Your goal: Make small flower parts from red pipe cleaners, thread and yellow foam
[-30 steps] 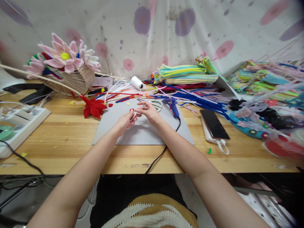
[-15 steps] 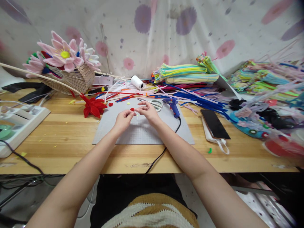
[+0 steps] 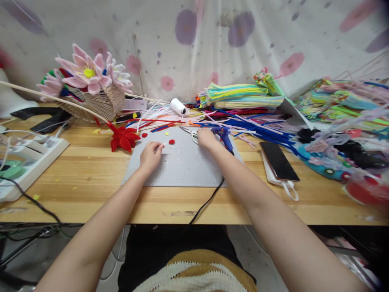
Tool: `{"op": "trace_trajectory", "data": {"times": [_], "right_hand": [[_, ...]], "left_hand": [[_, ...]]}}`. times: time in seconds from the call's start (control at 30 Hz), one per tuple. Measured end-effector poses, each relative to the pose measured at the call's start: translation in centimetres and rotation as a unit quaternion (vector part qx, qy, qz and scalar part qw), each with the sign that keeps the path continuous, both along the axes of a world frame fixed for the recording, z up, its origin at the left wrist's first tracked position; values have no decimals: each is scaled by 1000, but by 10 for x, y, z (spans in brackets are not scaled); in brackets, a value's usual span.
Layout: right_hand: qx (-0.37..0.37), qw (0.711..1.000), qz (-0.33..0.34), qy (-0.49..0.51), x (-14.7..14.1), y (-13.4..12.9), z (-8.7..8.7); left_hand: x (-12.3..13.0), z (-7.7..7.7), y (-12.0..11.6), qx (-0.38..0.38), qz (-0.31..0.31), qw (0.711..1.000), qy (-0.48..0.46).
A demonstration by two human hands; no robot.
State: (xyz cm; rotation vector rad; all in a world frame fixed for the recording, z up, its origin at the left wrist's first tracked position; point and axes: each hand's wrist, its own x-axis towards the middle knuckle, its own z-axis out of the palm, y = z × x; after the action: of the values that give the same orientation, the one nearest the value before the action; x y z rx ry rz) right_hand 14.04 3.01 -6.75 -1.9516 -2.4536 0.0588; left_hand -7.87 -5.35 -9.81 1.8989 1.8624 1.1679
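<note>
The left hand kept pinching a pale sliver, but the right hand, grip unclear, had moved to the scissors at the left's two o'clock, pausing two-handed work.

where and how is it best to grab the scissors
Probably by the handle loops of the scissors, coming from the near right: they seem to lie flat, blades pointing far left, so the loops sit toward the right hand and the tips face away. That hand hides part of the loops.
</note>
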Motion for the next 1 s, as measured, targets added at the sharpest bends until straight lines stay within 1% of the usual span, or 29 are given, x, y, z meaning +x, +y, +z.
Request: {"op": "trace_trajectory", "data": {"times": [0.1,0.17,0.23,0.3,0.33,0.37,0.4,0.43,0.5,0.53,0.57,0.6,0.63,0.67,0.7,0.8,0.9,1.0], "right_hand": [[-41,999,-17,-24,-4,0,8],[-48,998,-31,-7,-2,-3,14],[-43,996,-52,55,4,-6,17],[-44,982,-66,174,10,-11,16],[-57,964,-64,252,13,-13,15],[-78,936,-58,339,14,-16,12],[-108,896,-50,428,13,-19,10],[-146,846,-41,510,11,-23,7],[-239,733,-28,636,4,-30,3],[-287,681,-22,674,-1,-35,2],[-335,637,-16,694,-6,-39,3],[-384,603,-8,700,-10,-43,4],[-431,577,1,694,-14,-46,5],[-474,560,11,679,-17,-49,7],[-513,549,22,659,-19,-51,8],[-589,534,56,604,-21,-53,7],[-612,520,86,590,-22,-51,2],[-623,507,89,589,-22,-52,-2]], "left_hand": [[-3,-8,1,3,16,1000,-18],[-4,-11,1,-1,11,999,-37],[-5,-11,1,-4,6,999,-50],[-5,-11,0,1,10,998,-59],[-5,-10,-1,7,16,998,-62],[-4,-10,-1,14,22,998,-64],[-4,-10,-1,22,30,997,-65],[-4,-9,-2,30,39,997,-65],[-4,-9,-2,42,58,995,-63],[-4,-9,-3,45,65,995,-60],[-4,-9,-3,47,71,995,-58],[-4,-9,-3,48,77,994,-57],[-4,-9,-3,48,81,994,-56],[-5,-9,-2,47,86,994,-57],[-5,-9,-2,47,90,993,-58],[-7,-10,-1,45,100,992,-65],[-7,-11,0,43,111,990,-71],[-8,-11,0,43,119,989,-73]]}}
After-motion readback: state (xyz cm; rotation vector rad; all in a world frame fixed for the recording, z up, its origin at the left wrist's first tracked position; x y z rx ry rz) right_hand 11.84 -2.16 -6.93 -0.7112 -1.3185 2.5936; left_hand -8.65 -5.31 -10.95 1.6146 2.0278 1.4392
